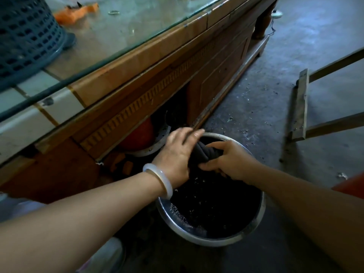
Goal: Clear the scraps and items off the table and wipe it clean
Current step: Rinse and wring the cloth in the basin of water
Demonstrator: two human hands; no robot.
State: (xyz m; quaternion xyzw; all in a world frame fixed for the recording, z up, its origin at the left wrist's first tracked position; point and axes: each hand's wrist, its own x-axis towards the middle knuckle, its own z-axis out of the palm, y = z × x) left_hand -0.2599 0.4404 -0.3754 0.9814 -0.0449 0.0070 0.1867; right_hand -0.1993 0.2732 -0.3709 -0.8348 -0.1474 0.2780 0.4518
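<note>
From the head camera, a low wooden glass-topped table [122,62] runs from 9 to 1 o'clock over a grey, grit-speckled concrete floor [295,62]. On the glass lie orange peel scraps [76,12] beside a blue perforated plastic basket [25,36]. At 6 o'clock a steel basin of dark water [216,213] sits on the floor; left hand [177,154] and right hand [230,160] both clench a dark wet cloth [206,153] above it. No readable writing

Dim indoor view; pale daylight glare on the glass tabletop [126,34] toward eleven o'clock, deep shadow beneath, wide-angle bending at edges.
</note>
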